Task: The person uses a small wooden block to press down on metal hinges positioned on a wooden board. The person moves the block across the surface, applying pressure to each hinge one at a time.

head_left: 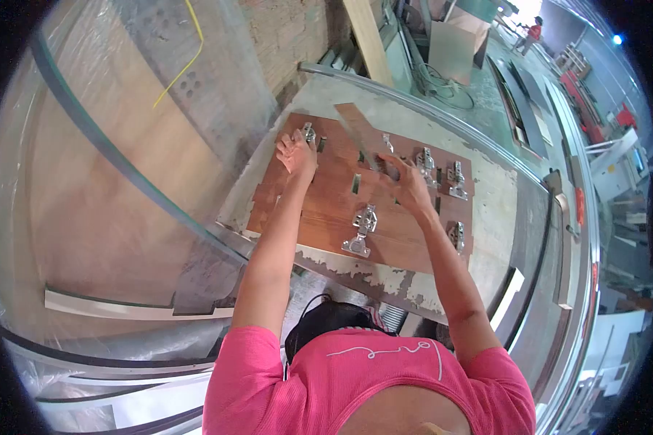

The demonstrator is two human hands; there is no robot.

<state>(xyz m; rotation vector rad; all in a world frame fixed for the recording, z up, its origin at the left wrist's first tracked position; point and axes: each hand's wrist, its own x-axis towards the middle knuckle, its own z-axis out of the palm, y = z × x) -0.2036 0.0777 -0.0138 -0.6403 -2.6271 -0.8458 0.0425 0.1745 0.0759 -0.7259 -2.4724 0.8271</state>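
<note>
Brown wooden pieces (319, 217) lie on a worn, pale work surface, with several metal hinges on them. My left hand (296, 154) is at the upper left of the wood, fingers apart, beside a hinge (308, 133). My right hand (406, 180) has its fingers closed on the lower end of a thin wooden strip (355, 127), which slants up and to the left. One hinge (360, 230) lies near the front edge; others (426, 167) (457, 180) sit right of my right hand. Dark slots (356, 184) show in the wood.
Plastic-covered panels (116, 181) stand at the left. A metal rail (428, 109) runs along the far side of the work surface (497, 206). Boards (522, 109) lie beyond it, and a person in red (535, 32) is far off at the upper right.
</note>
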